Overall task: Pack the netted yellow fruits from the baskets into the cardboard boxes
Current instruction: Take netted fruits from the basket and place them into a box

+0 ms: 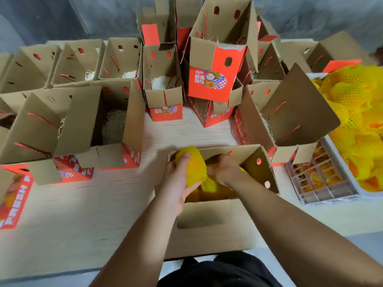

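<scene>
Gripping a yellow foam-netted fruit (pixel 191 166) above the open brown cardboard box (pixel 207 214), the left hand (pixel 176 183) could jam it; the right hand (pixel 222 169) inside grips nothing visible.

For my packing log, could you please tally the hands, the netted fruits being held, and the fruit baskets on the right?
Hands: 2, left hand and right hand.
Netted fruit held: 1, in the left hand.
Baskets: 2, white basket and lattice crate.
Total: 5.
</scene>
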`<state>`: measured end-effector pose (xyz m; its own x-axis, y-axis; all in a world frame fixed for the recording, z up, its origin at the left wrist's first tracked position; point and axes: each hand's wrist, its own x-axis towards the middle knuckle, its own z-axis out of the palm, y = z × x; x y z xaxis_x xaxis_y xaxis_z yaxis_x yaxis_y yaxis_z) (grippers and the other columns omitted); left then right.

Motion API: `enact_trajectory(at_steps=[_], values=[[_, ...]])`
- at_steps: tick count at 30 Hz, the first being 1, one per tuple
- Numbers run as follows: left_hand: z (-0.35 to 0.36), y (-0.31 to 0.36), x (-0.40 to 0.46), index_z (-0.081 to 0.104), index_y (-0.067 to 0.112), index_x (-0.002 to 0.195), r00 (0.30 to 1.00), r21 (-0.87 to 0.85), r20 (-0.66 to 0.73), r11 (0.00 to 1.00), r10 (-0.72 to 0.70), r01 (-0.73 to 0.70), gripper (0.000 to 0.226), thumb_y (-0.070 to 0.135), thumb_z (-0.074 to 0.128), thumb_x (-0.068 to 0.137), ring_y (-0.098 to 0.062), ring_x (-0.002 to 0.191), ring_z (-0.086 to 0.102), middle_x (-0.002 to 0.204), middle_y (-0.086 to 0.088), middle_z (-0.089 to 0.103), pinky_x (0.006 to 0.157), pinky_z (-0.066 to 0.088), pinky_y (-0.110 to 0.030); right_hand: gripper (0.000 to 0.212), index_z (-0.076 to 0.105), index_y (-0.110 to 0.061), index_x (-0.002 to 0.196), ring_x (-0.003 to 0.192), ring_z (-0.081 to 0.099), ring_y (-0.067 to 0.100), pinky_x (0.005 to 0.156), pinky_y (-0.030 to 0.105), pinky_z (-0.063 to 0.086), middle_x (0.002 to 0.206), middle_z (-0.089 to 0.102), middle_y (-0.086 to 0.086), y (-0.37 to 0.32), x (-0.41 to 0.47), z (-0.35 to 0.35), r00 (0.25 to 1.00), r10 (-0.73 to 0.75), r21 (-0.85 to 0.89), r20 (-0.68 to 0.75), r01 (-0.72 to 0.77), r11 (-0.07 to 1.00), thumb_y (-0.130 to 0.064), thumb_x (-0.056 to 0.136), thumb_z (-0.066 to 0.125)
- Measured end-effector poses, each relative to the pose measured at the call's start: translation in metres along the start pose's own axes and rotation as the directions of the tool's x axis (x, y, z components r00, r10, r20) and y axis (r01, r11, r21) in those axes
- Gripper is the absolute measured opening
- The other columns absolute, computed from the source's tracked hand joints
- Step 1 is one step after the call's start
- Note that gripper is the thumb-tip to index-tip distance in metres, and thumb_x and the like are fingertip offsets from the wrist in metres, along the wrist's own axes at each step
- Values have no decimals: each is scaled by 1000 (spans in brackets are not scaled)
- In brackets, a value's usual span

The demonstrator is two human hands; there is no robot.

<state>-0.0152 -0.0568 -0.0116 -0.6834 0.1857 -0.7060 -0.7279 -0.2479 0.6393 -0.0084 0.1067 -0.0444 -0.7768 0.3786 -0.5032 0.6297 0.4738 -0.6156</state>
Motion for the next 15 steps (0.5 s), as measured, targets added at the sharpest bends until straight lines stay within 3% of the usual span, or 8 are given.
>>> enact_trajectory(at_steps=[2, 3, 5, 8, 11, 13, 15], values=[[6, -6, 7, 48, 32, 145, 999, 106, -39, 994, -36, 40, 63, 52, 73, 91, -25, 119, 61, 141, -2, 54, 79, 61, -36, 40, 55, -15, 116, 119, 61, 31, 91, 34, 48, 119, 65, 6, -1, 8, 18, 997, 83, -73, -7, -83, 994, -32, 86, 75], [8, -8, 11, 45, 31, 147, 997, 136, -53, 989, -47, 53, 67, 53, 73, 91, -27, 121, 60, 143, -3, 54, 81, 59, -36, 57, 44, -11, 130, 128, 54, 35, 101, 39, 46, 140, 53, 14, 2, 10, 24, 991, 135, -95, 3, -134, 986, -35, 88, 73], [10, -7, 18, 45, 30, 147, 993, 147, -88, 985, -79, 91, 66, 56, 71, 92, -28, 123, 59, 144, -4, 54, 82, 56, -38, 81, 25, -13, 145, 139, 43, 39, 113, 47, 39, 157, 31, 18, 9, 12, 31, 980, 197, -121, 17, -193, 974, -51, 88, 69], [13, -8, 28, 47, 29, 146, 985, 193, -125, 972, -115, 138, 62, 55, 68, 94, -26, 122, 57, 146, -1, 53, 84, 54, -41, 89, 27, -16, 155, 144, 38, 35, 117, 43, 35, 159, 32, 15, 12, 8, 25, 977, 211, 0, 8, -211, 977, -67, 90, 58], [16, -19, 36, 44, 22, 148, 982, 322, -133, 931, -134, 170, 63, 54, 64, 97, -29, 123, 60, 144, -5, 56, 86, 57, -42, 61, 46, -16, 148, 126, 52, 25, 101, 31, 44, 146, 53, 5, 15, 3, 10, 983, 140, 177, 116, -159, 971, -45, 96, 59], [18, -21, 40, 48, 17, 144, 979, 316, -120, 929, -164, 194, 59, 53, 61, 99, -32, 118, 64, 136, -11, 61, 83, 58, -41, 64, 42, -20, 149, 115, 49, 19, 86, 24, 42, 136, 55, 1, 18, -4, 2, 967, 123, 136, 223, -156, 978, -36, 91, 65], [21, -22, 44, 47, 16, 143, 980, 318, -118, 929, -161, 191, 57, 51, 61, 100, -33, 118, 64, 136, -12, 61, 88, 58, -44, 72, 38, -20, 152, 122, 51, 22, 90, 26, 41, 141, 54, 5, 23, -5, -1, 971, 120, 108, 208, -144, 984, -31, 88, 71]])
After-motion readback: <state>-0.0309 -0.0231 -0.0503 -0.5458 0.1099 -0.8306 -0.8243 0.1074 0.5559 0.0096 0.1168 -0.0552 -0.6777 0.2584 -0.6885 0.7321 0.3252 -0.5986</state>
